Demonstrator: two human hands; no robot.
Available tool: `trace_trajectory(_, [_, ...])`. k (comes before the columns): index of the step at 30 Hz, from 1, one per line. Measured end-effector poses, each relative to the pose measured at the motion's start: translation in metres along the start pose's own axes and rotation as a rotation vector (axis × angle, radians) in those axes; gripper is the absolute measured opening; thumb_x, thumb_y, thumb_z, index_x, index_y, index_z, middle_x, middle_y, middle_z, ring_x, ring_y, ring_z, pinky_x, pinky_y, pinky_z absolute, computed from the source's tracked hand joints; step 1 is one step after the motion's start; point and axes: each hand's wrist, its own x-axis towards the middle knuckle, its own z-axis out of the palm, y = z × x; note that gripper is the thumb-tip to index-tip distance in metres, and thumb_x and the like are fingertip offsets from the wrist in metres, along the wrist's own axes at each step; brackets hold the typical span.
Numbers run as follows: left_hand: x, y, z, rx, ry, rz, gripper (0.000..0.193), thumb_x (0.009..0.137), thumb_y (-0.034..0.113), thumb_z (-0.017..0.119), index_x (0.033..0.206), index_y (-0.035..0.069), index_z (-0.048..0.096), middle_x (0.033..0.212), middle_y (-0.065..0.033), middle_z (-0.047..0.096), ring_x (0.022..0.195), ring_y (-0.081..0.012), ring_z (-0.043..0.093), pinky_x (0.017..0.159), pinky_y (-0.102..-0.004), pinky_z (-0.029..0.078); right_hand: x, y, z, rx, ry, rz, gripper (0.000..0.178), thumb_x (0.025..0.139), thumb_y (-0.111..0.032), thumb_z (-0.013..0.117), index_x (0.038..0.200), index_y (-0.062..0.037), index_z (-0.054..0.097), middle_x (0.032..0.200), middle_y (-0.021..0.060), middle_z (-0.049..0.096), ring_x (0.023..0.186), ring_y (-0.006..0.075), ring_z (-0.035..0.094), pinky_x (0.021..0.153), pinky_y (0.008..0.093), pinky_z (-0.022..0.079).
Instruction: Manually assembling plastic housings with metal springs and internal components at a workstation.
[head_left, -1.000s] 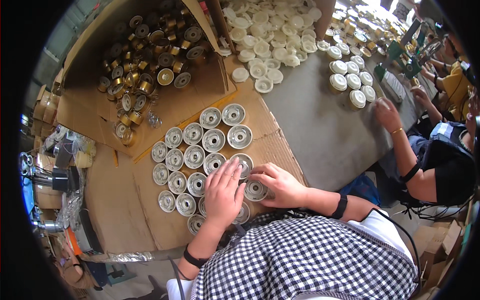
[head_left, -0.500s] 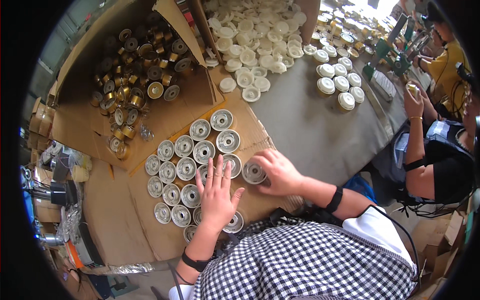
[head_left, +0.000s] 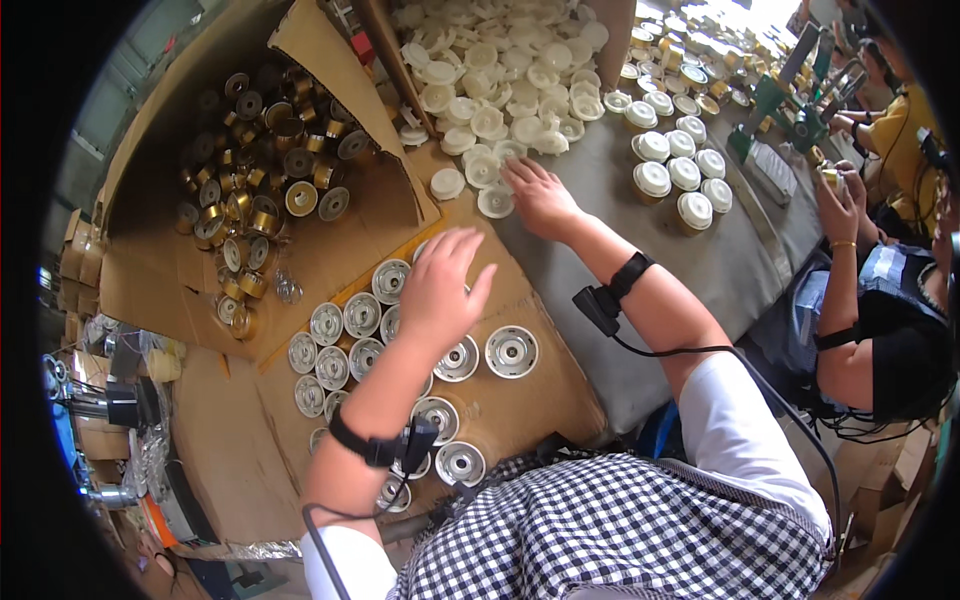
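Observation:
My left hand, fingers stretched and thumb held apart, hovers above rows of round silver-faced metal cups and hides part of them. It holds nothing. At the near edge of a heap of translucent white plastic caps, my right hand reaches out with its fingers extended over the closest caps. Whether the fingertips touch a cap is hard to make out. The cups stand on a flat cardboard sheet, faces up, with one set a little apart at the right end.
A tilted cardboard box at the left holds many gold metal cups. White-capped cups stand grouped on the grey table cover. A green hand press is farther right. Co-workers sit along the right, one person's hand holding a small part.
My right hand has left the cup at the right end and moved up to the white caps. My left hand has lifted and shifted up, over the far rows of cups.

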Motion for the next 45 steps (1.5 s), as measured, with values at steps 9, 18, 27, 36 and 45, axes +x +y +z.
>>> trace_trajectory(9, [0.089,-0.044,0.074,0.251,-0.209,-0.027,0.047,0.085,0.032,0.079,0.122,0.006,0.065,0.125,-0.0145,0.063,0.121,-0.0343,0.058,0.101,-0.0439,0.051,-0.075,-0.021,-0.032,-0.229,-0.054,-0.080,0.057,0.088,-0.011,0.062,0.144,-0.0031,0.053,0.147,0.0116,0.052,0.134,0.0329,0.047,0.115,0.0426,0.038])
trace_trajectory(18, [0.056,-0.021,0.037,-0.053,-0.168,-0.122,0.018,0.089,0.015,0.074,0.102,0.008,0.063,0.094,-0.0101,0.067,0.082,-0.0271,0.068,0.074,-0.0395,0.053,-0.140,-0.029,-0.088,0.142,-0.019,0.193,0.049,0.075,-0.014,0.085,0.123,-0.0161,0.072,0.123,0.0051,0.065,0.118,0.0285,0.057,0.100,0.0401,0.052])
trace_trajectory(27, [-0.111,0.081,-0.083,-0.540,-0.625,-0.266,0.020,0.098,0.015,0.069,0.100,0.004,0.053,0.107,-0.0161,0.075,0.089,-0.0147,0.070,0.077,-0.0299,0.056,-0.154,-0.101,-0.112,0.621,0.104,0.007,0.057,0.071,-0.010,0.088,0.125,-0.0098,0.071,0.120,0.0094,0.067,0.109,0.0290,0.062,0.090,0.0410,0.056])
trace_trajectory(36, [-0.151,0.077,-0.090,-1.105,-0.925,-0.156,0.029,0.098,0.027,0.072,0.097,0.004,0.054,0.134,-0.0163,0.067,0.091,-0.0179,0.068,0.083,-0.0306,0.054,-0.161,-0.134,-0.084,0.369,-0.062,-0.160,0.056,0.070,-0.019,0.087,0.124,-0.0105,0.071,0.118,0.0075,0.067,0.106,0.0297,0.060,0.094,0.0423,0.053])
trace_trajectory(45, [-0.115,0.048,-0.076,-0.458,-0.114,-0.369,0.044,0.082,0.011,0.085,0.120,0.008,0.063,0.128,-0.0085,0.069,0.114,-0.0196,0.065,0.093,-0.0336,0.052,-0.167,-0.054,-0.105,0.152,0.154,0.113,0.048,0.068,-0.016,0.088,0.113,-0.0078,0.073,0.115,0.0089,0.070,0.108,0.0320,0.060,0.095,0.0429,0.052])
